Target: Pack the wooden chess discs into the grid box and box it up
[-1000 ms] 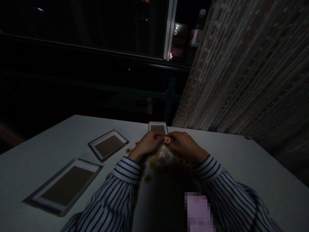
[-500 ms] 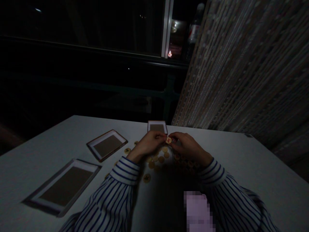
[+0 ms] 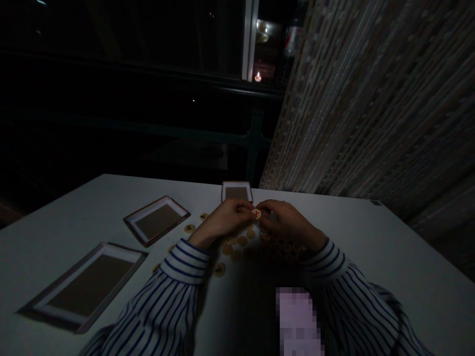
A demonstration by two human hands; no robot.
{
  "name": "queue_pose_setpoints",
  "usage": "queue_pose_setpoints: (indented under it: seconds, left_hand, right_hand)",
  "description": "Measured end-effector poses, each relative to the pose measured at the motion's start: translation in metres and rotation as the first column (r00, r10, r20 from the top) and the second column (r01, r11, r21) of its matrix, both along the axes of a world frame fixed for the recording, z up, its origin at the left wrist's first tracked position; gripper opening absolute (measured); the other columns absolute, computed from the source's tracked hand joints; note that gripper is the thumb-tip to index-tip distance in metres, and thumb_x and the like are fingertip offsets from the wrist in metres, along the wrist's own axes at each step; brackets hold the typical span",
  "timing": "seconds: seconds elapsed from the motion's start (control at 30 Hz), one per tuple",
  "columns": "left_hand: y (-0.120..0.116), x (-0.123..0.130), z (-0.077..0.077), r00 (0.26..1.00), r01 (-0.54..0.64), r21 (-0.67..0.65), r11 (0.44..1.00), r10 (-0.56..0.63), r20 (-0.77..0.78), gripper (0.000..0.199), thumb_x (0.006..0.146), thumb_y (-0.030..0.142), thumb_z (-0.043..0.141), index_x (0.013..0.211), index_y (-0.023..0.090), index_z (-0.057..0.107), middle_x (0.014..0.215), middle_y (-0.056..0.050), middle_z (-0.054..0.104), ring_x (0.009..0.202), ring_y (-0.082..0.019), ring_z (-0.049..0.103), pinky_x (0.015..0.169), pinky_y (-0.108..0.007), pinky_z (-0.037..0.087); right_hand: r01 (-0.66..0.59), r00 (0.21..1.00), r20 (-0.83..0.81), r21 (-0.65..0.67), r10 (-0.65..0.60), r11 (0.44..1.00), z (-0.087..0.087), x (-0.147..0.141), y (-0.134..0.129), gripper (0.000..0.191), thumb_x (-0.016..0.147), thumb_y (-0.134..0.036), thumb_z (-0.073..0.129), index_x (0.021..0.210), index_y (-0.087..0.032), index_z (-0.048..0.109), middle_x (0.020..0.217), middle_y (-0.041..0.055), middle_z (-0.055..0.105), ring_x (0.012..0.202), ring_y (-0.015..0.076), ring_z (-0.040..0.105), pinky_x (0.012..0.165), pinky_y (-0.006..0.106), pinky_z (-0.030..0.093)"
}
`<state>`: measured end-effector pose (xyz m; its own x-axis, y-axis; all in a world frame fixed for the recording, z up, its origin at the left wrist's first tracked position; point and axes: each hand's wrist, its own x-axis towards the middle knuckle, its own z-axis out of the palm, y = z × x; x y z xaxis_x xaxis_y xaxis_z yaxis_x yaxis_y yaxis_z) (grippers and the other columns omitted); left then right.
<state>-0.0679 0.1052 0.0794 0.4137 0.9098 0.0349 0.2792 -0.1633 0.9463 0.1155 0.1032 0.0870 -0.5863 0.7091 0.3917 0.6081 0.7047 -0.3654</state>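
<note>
A round pale disc with a red mark (image 3: 256,213) is pinched between my two hands above the table. My left hand (image 3: 226,220) has its fingertips on the disc's left side. From the right, my right hand (image 3: 287,222) grips the same disc with thumb and fingers. Beneath and between the hands lie several plain yellowish discs (image 3: 236,255). Several red-marked discs (image 3: 282,247) sit in shadow below my right hand. A disc with a dark mark (image 3: 219,269) rests nearer to me, and another dark-marked disc (image 3: 189,228) is left of my left wrist.
Three shallow trays stand on the white table (image 3: 352,222): a large one (image 3: 91,287) at the near left, a smaller one (image 3: 158,221) behind it, and one (image 3: 237,193) just beyond my hands. A beaded curtain (image 3: 334,99) hangs at the right. A pixelated pinkish patch is at the bottom.
The whole view has shifted slightly, so the table and trays appear farther left. The disc is still held between both hands and its face looks turned a little.
</note>
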Motion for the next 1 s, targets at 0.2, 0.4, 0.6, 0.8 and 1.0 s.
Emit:
queue_pose_setpoints:
  seconds: [0.2, 0.4, 0.6, 0.8, 1.0]
  left_hand:
    - [-0.002, 0.002, 0.002, 1.000, -0.002, 0.009, 1.000, 0.002, -0.031, 0.031, 0.069, 0.040, 0.059, 0.082, 0.012, 0.062, 0.067, -0.001, 0.061, 0.054, -0.009, 0.050, 0.047, -0.019, 0.033]
    - [-0.004, 0.002, 0.007, 0.998, 0.023, 0.033, 0.999, -0.021, -0.059, 0.030, 0.071, 0.040, 0.058, 0.082, 0.013, 0.063, 0.068, -0.002, 0.062, 0.058, -0.010, 0.052, 0.050, -0.020, 0.035]
    - [-0.003, 0.002, 0.005, 0.998, 0.033, 0.038, 0.999, -0.031, -0.051, 0.027, 0.072, 0.036, 0.057, 0.086, 0.014, 0.064, 0.075, -0.003, 0.065, 0.066, -0.012, 0.057, 0.059, -0.022, 0.040]
    - [-0.004, 0.003, 0.007, 0.998, 0.034, 0.027, 0.999, -0.033, -0.056, 0.028, 0.073, 0.037, 0.055, 0.085, 0.014, 0.064, 0.076, -0.003, 0.065, 0.067, -0.013, 0.057, 0.060, -0.023, 0.042]
    - [-0.006, 0.004, 0.011, 0.997, 0.031, 0.035, 0.999, -0.029, -0.071, 0.031, 0.074, 0.038, 0.053, 0.087, 0.012, 0.065, 0.076, -0.004, 0.065, 0.069, -0.014, 0.057, 0.062, -0.025, 0.042]
  right_hand:
    - [-0.033, 0.999, 0.010, 0.031, 0.033, 0.999, 0.002, 0.001, 0.000, 0.019, 0.077, -0.022, 0.056, 0.095, -0.017, 0.060, 0.089, 0.0034, 0.065, 0.079, 0.0134, 0.059, 0.070, 0.024, 0.042]
    - [-0.062, 0.998, 0.027, 0.039, 0.061, 0.997, 0.004, 0.005, -0.002, 0.020, 0.076, -0.021, 0.058, 0.095, -0.016, 0.060, 0.088, 0.0033, 0.065, 0.078, 0.0132, 0.058, 0.070, 0.024, 0.042]
    - [-0.059, 0.998, 0.025, 0.037, 0.058, 0.998, 0.009, 0.009, -0.005, 0.020, 0.076, -0.022, 0.058, 0.095, -0.017, 0.060, 0.088, 0.0037, 0.065, 0.079, 0.0136, 0.058, 0.071, 0.025, 0.042]
    - [-0.079, 0.997, 0.027, 0.019, 0.079, 0.997, 0.013, 0.012, -0.007, 0.021, 0.077, -0.024, 0.057, 0.097, -0.017, 0.060, 0.089, 0.0035, 0.066, 0.079, 0.0136, 0.058, 0.071, 0.025, 0.042]
    - [-0.070, 0.997, 0.013, -0.007, 0.070, 0.998, 0.017, 0.013, -0.010, 0.021, 0.079, -0.026, 0.056, 0.098, -0.017, 0.061, 0.091, 0.0041, 0.066, 0.079, 0.0136, 0.058, 0.072, 0.025, 0.042]
